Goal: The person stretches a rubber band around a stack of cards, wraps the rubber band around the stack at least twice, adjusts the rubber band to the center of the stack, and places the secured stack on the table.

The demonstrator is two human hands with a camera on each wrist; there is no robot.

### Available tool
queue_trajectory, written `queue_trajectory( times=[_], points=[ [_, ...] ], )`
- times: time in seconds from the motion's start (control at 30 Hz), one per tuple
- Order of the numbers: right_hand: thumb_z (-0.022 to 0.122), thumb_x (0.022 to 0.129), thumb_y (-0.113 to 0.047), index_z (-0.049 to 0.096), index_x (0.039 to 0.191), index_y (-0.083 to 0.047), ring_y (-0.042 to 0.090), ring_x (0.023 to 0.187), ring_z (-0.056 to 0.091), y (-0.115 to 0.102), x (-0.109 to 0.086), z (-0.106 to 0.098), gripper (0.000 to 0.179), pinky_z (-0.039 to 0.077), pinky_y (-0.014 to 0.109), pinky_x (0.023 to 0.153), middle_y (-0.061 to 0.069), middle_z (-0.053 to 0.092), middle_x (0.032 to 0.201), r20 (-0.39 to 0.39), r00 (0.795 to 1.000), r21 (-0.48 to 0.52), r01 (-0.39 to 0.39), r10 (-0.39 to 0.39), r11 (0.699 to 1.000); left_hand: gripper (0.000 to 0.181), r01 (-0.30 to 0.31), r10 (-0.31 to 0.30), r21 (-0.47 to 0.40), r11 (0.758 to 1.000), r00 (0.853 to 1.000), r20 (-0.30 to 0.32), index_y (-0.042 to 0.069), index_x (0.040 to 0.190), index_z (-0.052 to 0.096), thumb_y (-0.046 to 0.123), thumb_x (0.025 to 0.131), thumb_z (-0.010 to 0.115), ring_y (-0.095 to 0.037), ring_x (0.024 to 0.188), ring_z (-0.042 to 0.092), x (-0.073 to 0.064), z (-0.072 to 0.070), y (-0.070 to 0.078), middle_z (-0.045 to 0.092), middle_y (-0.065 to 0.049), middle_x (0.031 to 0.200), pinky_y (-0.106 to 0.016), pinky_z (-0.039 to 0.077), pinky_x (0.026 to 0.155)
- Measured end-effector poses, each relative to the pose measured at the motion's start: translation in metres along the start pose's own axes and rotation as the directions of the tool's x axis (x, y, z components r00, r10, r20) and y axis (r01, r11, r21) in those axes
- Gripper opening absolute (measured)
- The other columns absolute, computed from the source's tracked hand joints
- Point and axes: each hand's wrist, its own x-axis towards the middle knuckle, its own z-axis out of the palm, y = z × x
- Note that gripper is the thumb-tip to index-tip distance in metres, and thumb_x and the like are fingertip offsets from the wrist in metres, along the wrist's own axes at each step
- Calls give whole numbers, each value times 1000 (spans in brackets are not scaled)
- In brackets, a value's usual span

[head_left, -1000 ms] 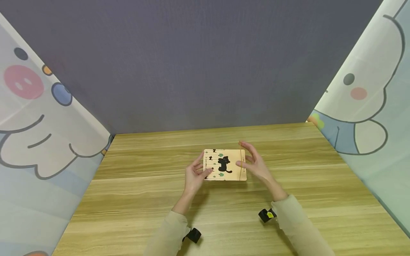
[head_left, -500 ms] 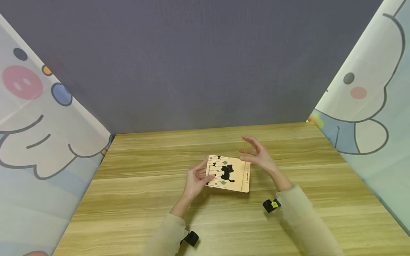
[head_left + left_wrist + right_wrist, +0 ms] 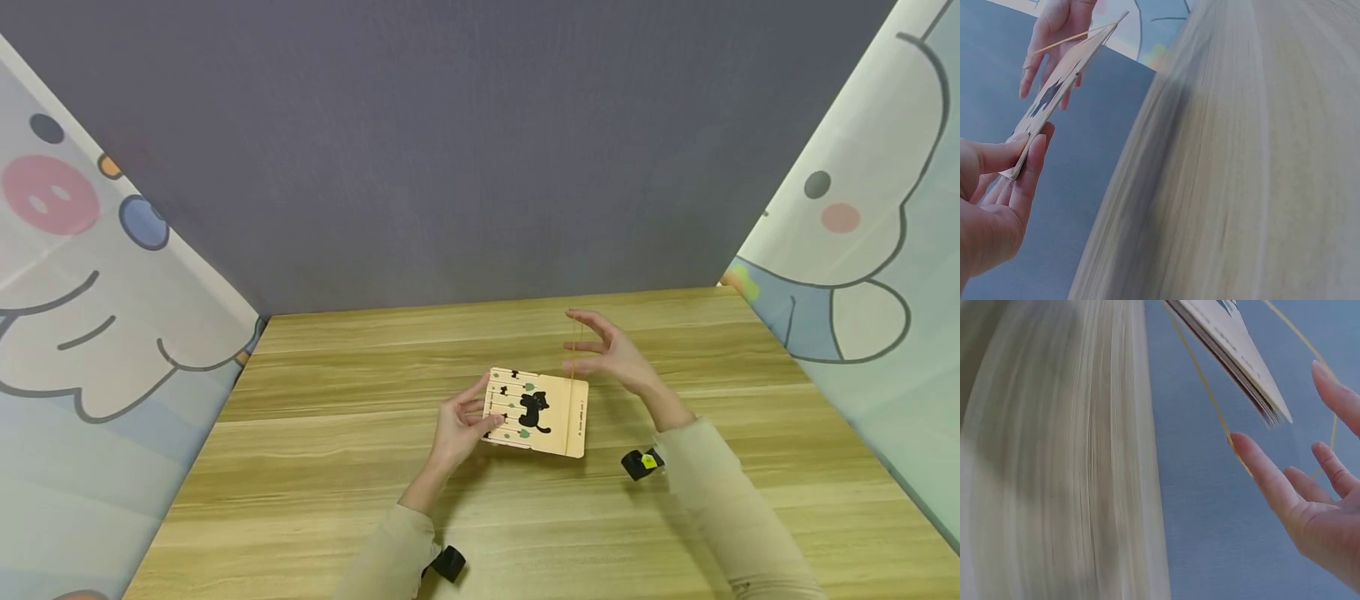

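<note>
A small cream notebook [image 3: 557, 408] with a black cat on its cover is held tilted above the table. My left hand [image 3: 456, 427] pinches its left end, thumb on the cover and fingers beneath, as the left wrist view shows. Around the notebook's right part runs a thin yellow rubber band [image 3: 573, 352], drawn out past the far edge. My right hand [image 3: 621, 360] stretches this band on spread, extended fingers, apart from the notebook. In the right wrist view the band [image 3: 1207, 387] passes over a fingertip, and page edges show on the notebook [image 3: 1235, 353].
The wood-grain table [image 3: 315, 467] lies below both hands. A dark grey panel [image 3: 480, 167] rises behind it, with cartoon-printed sheets [image 3: 847, 150] at either side. Small black devices [image 3: 450, 564] sit at both wrists.
My right hand has moved away and to the right, lifting the rubber band off the cover and stretching it. The notebook has tilted and shifted slightly toward me and right; my left hand keeps its hold.
</note>
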Motion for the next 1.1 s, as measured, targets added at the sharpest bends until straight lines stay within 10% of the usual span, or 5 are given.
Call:
queue_trajectory(
  times=[0.3,0.7,1.1],
  points=[
    [61,74,13,27,134,0,37,107,49,-8,3,3,70,48,48,75,13,21,143,-2,1000,13,2,-2,1000,60,14,-17,43,999,999,51,-7,126,41,-16,71,62,-39,82,60,-1,-1,1,39,-18,132,-29,52,66],
    [59,82,1,53,108,8,34,93,58,-6,7,10,28,43,56,73,20,38,133,-161,987,80,0,13,997,60,32,-34,35,999,996,79,-6,127,41,-15,72,62,-42,79,60,-1,-3,-1,45,-25,124,-29,52,67],
    [62,82,-5,38,122,14,26,96,58,-13,11,8,50,46,51,77,30,38,128,4,993,67,-116,116,991,62,44,-45,16,999,994,102,-5,128,41,-17,71,62,-42,81,60,-2,-4,-4,54,-31,106,-32,52,67]
  ],
)
